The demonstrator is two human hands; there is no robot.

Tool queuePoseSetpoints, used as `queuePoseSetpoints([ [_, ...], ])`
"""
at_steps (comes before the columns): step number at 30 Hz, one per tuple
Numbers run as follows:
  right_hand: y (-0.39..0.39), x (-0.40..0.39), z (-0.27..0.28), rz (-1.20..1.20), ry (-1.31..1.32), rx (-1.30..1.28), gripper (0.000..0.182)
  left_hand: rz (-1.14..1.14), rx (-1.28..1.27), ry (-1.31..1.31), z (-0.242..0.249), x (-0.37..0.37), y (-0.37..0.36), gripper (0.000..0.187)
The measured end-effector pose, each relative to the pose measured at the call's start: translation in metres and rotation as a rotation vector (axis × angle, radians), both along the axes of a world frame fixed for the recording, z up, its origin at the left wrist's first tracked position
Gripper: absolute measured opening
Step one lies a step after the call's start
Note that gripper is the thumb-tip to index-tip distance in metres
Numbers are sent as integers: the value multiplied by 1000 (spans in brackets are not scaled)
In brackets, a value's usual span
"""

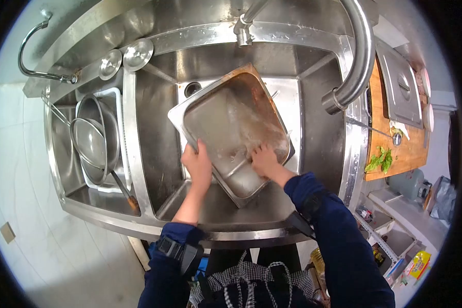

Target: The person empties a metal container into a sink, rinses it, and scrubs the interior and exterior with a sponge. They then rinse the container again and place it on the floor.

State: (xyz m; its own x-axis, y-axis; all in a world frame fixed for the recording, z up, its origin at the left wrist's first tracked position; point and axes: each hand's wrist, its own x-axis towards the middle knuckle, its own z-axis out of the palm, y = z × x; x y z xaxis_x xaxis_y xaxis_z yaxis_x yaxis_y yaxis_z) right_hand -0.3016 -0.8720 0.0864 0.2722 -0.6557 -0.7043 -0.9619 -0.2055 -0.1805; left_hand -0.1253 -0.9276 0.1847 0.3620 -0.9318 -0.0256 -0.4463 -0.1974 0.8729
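Both hands work apart on one vessel: the left hand (197, 165) is clamped on the near-left rim of a rectangular stainless-steel pan (177, 115), while the right hand (266, 161) reaches inside with fingers spread in the cloudy water; whether it grips anything I cannot tell. Set askew in the deep middle sink basin (159, 128), the pan has rounded corners, smooth grey metal and rusty-brown staining toward its far corner. A thick, curved faucet spout (362, 56) arches at the right. In the left basin, a round mesh strainer (90, 138) leans over a white plastic tray (119, 169). Beyond the sink's right edge, a rectangular metal lid (398, 84) and green leaves (381, 160) lie on a wooden board (398, 149); lower down, a yellow packet (418, 264) bears print too small to read.
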Motion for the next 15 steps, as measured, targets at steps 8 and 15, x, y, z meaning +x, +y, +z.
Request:
queuePoseSetpoints([
  [8, 37, 39, 83, -464, -676, 408, 36, -106, 121, 34, 3, -30, -12, 35],
  [15, 81, 37, 107, -676, -832, 352, 47, -208, 95, -59, 2, -36, -20, 37],
])
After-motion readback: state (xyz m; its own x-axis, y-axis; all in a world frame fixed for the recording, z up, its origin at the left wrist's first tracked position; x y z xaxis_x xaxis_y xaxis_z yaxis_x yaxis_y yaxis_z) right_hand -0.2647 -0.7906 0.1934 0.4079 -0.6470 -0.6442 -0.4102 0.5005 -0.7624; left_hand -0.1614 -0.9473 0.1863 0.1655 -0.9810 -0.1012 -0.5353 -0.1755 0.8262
